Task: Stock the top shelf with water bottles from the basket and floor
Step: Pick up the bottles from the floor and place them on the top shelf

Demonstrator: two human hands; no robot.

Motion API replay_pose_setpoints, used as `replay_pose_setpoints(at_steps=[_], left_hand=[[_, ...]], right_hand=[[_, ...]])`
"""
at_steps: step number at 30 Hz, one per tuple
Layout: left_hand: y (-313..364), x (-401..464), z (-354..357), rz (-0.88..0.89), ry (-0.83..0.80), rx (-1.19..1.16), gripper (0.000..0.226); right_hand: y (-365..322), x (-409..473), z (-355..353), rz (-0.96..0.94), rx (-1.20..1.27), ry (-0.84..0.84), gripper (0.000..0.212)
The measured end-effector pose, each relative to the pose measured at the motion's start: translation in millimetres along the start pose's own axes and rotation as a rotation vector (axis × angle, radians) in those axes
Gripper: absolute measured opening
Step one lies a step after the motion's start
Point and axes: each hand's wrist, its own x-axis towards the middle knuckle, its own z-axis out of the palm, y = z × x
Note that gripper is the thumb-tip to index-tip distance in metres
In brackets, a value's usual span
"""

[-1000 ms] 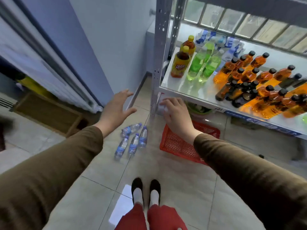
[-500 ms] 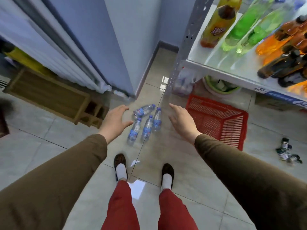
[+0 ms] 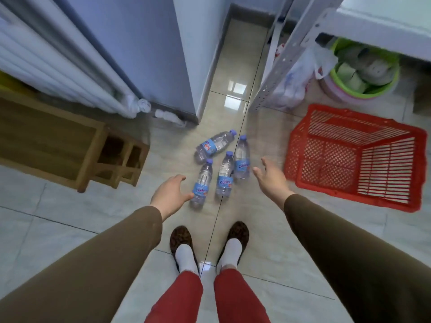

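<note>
Several small water bottles [image 3: 224, 176] with blue labels and purple caps lie on the tiled floor in front of my feet. My left hand [image 3: 169, 195] hovers open just left of the nearest bottle [image 3: 202, 184], fingers spread, thumb close to its label. My right hand [image 3: 271, 177] is open, palm turned inward, just right of the bottle [image 3: 241, 159] on that side. Neither hand holds anything. The red plastic basket [image 3: 354, 157] stands at the right and looks empty. Only the underside edge of the white shelf [image 3: 382, 31] shows at the top right.
The shelf's grey metal upright [image 3: 279, 64] reaches the floor beside a white plastic bag [image 3: 296, 85] and a green basin [image 3: 363, 71]. A wooden bench [image 3: 58, 141] stands at the left under a radiator [image 3: 58, 59]. A blue wall corner [image 3: 186, 66] lies behind the bottles.
The view has tipped down and closer to the floor. Both hands have dropped nearer the bottles, and the stocked shelf has left the view.
</note>
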Motion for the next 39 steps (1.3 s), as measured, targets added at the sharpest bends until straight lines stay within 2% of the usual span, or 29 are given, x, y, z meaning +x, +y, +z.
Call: replay_pose_setpoints(at_steps=[8,16,19,21,24,29,34,39], left_hand=[[-37,116,90,-0.11,-0.032,-0.106,0.076],[-48,203,143,-0.163,-0.044,-0.14,0.083],[-51,222,157,-0.176,-0.079,-0.151,0.071],[-54,230,165,-0.183,-0.1,-0.157,0.061],[-54,235,173,-0.183,-0.107,-0.189,0.059],[-53,238,173,-0.168,-0.093,-0.199,0.05],[-50,220,148,-0.166,-0.058,-0.257,0.043],[-19,161,93,-0.111,-0.031,-0.389,0.039]], right_hand=[[65,118,74,0.136,0.083,0.008,0.059],[90,217,117,0.212,0.268,-0.023,0.07],[98,246,129,0.223,0.387,-0.052,0.091],[102,258,136,0.222,0.44,-0.063,0.09],[103,266,141,0.236,0.473,-0.059,0.099],[104,277,144,0.269,0.574,-0.004,0.055],[97,252,125,0.177,0.657,0.0,0.043],[65,183,74,0.077,0.773,0.012,0.036]])
